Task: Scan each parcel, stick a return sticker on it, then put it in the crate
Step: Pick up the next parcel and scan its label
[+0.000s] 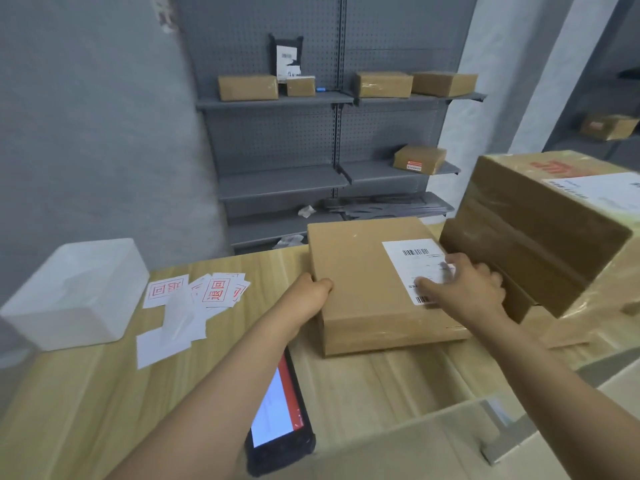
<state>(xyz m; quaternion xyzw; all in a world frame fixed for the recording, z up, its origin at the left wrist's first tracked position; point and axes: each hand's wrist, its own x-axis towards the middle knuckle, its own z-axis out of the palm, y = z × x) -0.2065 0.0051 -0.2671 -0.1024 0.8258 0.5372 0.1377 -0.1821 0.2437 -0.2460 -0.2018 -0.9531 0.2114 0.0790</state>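
Wooden table (104, 393): parcels (367, 289), stickers (214, 292), scanner (277, 414).

Two bare forearms, no sleeves in view; left hand (313, 292) and right hand (464, 285) without gloves, rings or watch.

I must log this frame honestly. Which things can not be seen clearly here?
- Head view: the shipping label text is too small, and the right hand covers part.
- The scanner is partly behind the left forearm.
- The large parcel is cut by the right edge.
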